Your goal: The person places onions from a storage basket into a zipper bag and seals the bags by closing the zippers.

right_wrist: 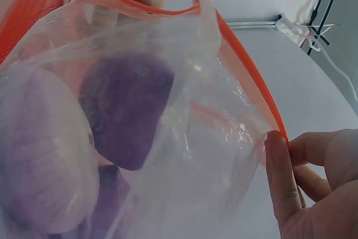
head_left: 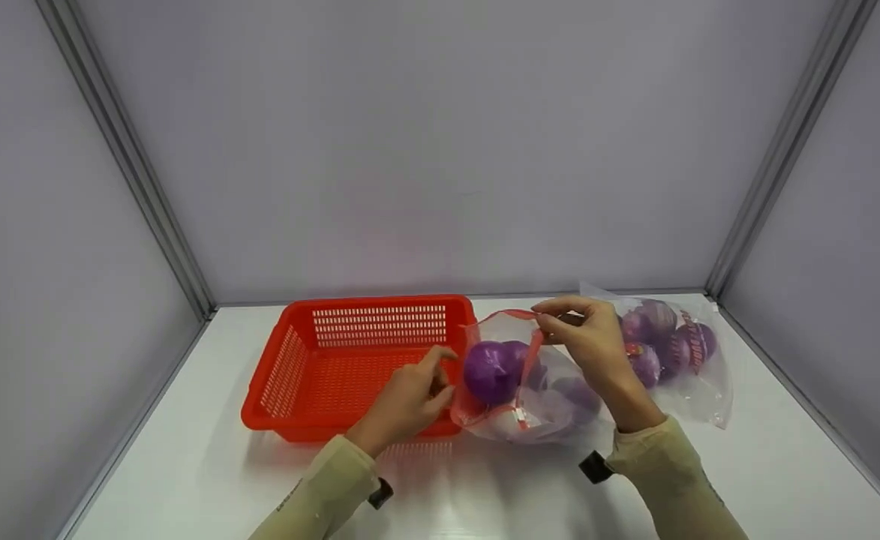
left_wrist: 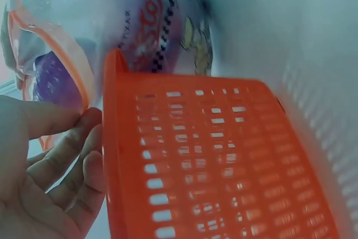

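A clear plastic bag point(head_left: 552, 420) with an orange-red edge stands with its mouth open, several red onions point(head_left: 492, 373) inside. My right hand point(head_left: 590, 337) pinches the bag's edge between thumb and fingers, at the mouth's far right. At the left side of the mouth is my left hand point(head_left: 409, 394); in the left wrist view its thumb and forefinger point(left_wrist: 92, 117) meet at the orange edge. The right wrist view shows a pale striped onion point(right_wrist: 45, 149) and a darker purple one point(right_wrist: 128, 107) through the plastic.
An orange-red slotted plastic basket point(head_left: 357, 301) stands left of the bag, close against it, with no items visible inside. Another clear bag of red onions point(head_left: 672, 341) lies to the right, behind my right hand. Pale walls point(head_left: 409, 150) enclose the white table point(head_left: 192, 420).
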### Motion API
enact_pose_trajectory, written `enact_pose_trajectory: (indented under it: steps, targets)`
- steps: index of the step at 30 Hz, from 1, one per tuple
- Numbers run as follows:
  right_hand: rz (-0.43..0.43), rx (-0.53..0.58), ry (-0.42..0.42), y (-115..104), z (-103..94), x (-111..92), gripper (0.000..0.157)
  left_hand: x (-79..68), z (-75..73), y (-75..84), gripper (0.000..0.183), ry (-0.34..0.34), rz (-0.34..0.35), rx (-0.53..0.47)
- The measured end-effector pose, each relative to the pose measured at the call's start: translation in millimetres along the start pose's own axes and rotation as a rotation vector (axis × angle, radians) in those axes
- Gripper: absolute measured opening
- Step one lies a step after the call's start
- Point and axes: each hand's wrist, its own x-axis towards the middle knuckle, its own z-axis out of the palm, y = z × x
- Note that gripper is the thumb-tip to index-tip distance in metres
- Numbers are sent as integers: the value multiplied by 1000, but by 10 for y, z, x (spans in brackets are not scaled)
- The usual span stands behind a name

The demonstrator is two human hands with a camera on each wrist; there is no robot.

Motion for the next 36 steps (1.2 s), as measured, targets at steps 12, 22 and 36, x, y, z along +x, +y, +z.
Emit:
enact_pose_trajectory:
  steps: [12, 22, 36]
  targets:
    - [-17, 0, 37, -129, -151, 15, 19, 254, -60, 306, 23, 208, 81, -119]
    - [-38, 68, 107, -337, -475, -15, 12, 430, -259, 628, 17, 335, 185, -228]
    - [-82, 60, 33, -317, -548, -152, 32, 648, -118, 864, 7, 529, 260, -199]
